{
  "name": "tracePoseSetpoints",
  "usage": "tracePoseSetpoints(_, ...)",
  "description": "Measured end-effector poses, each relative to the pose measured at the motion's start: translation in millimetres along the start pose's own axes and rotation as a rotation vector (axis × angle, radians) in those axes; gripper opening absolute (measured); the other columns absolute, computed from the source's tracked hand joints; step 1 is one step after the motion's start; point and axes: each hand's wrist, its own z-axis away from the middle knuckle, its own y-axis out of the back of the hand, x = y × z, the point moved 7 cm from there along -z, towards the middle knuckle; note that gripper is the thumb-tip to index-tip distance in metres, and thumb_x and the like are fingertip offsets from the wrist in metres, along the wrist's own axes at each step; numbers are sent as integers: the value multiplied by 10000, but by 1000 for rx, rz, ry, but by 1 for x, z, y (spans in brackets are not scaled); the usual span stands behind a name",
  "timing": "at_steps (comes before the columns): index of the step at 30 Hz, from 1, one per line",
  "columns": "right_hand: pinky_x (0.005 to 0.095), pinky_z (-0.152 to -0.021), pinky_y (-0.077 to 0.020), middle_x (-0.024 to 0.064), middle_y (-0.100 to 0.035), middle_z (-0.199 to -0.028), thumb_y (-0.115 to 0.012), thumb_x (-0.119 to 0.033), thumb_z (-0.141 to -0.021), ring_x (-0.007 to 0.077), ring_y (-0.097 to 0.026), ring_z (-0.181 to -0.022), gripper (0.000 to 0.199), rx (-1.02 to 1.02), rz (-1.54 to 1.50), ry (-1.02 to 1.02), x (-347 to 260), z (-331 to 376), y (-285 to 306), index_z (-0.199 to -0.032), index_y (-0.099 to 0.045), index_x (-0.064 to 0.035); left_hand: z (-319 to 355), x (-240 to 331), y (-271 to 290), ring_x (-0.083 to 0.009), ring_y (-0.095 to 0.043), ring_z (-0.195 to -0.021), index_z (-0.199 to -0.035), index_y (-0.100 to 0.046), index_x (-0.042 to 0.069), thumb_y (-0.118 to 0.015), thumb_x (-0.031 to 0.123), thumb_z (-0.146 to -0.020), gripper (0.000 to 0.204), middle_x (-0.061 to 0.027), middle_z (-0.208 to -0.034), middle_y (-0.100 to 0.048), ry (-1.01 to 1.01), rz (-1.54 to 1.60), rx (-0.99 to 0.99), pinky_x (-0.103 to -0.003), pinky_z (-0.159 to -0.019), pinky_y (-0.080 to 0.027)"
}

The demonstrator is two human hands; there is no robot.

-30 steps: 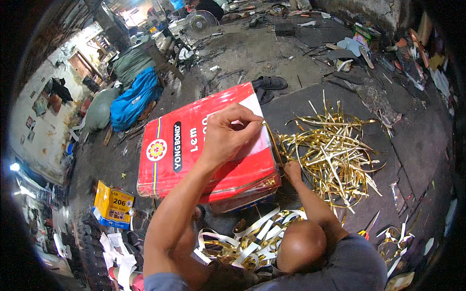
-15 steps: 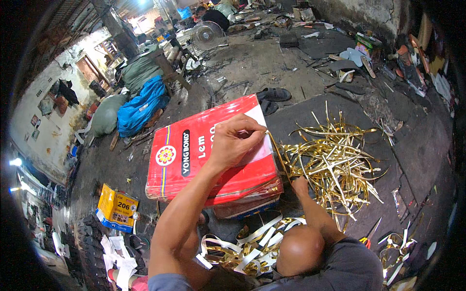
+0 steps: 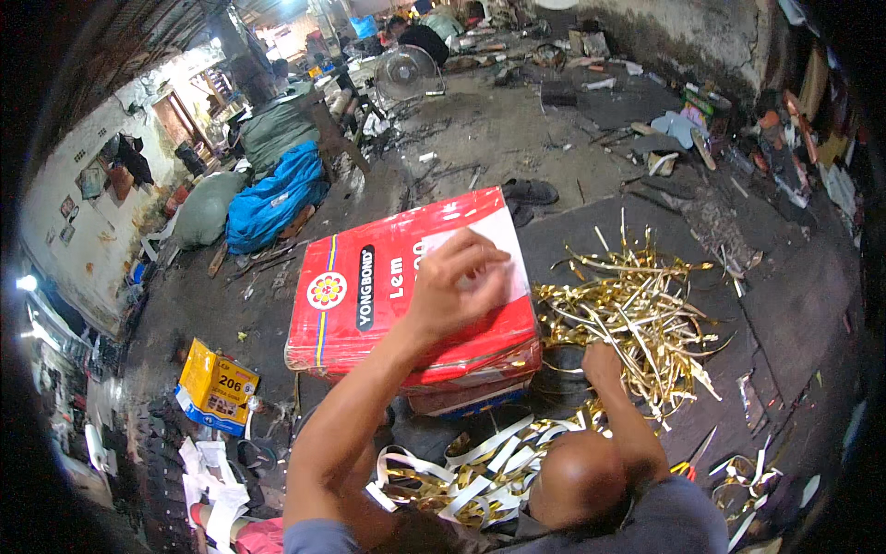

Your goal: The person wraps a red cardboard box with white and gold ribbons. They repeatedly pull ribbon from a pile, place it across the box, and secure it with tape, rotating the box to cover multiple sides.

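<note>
My left hand [image 3: 459, 282] hovers over the right part of a red box [image 3: 420, 314] with a shiny, taped surface. Its fingers are bent, with a gap between thumb and forefinger and nothing visible between them. Down beside the box's right side, my right hand [image 3: 603, 363] is closed at the near edge of a heap of gold strips [image 3: 637, 314]. A thin gold strip curves out from its fingers towards the box. Part of that grip is hidden by the back of the hand. More strips, white and gold [image 3: 494, 466], lie in a tangle near my knee [image 3: 574, 475].
Scissors [image 3: 690, 462] with orange and yellow handles lie at the right near a few white strips [image 3: 743, 499]. A yellow box [image 3: 219, 386] stands at left. Beyond the red box are a dark sandal [image 3: 531, 191], blue sheeting [image 3: 277, 198] and a fan [image 3: 407, 72].
My left hand has let go of the gold strip it pinched at the box's right edge. My right hand has moved right and down, away from the box, with a strip.
</note>
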Motion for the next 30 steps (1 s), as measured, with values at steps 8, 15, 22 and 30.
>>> tracePoseSetpoints(8,311,-548,-434,42,-613,-708,-645,-92,-1008,105,-540,-591,75,553,-740,490,-126,117,360,-977,-660,-25,23,127,-72,-237,-677,-906,-1357,-548,-8,-717,296,-983,511,-157,-1051,-662,29,341,37,-342,-740,-548)
tracePoseSetpoints(15,322,-642,-487,66,-676,-788,-630,-131,-1034,118,-610,-688,142,940,-674,302,-47,97,418,-987,-657,0,165,108,-90,-39,-454,-597,-962,-705,19,-563,269,-1098,318,56,-654,-507,809,903,-369,-235,-526,-344)
tracePoseSetpoints(22,423,-649,-475,170,-657,-743,-648,-249,-1032,277,-613,-659,286,888,-506,183,37,9,358,-925,-662,15,288,105,-25,-26,-483,-678,-1037,-752,29,-653,234,-1048,228,71,-762,-613,966,680,-294,-238,-579,-380)
tracePoseSetpoints(30,469,-733,-522,228,-725,-892,-643,-320,-1021,420,-697,-825,318,743,-354,181,32,-40,337,-980,-715,-13,339,108,10,-68,-604,-690,-1009,-754,28,-662,246,-1031,238,5,-782,-685,1137,635,-63,-266,-651,-490)
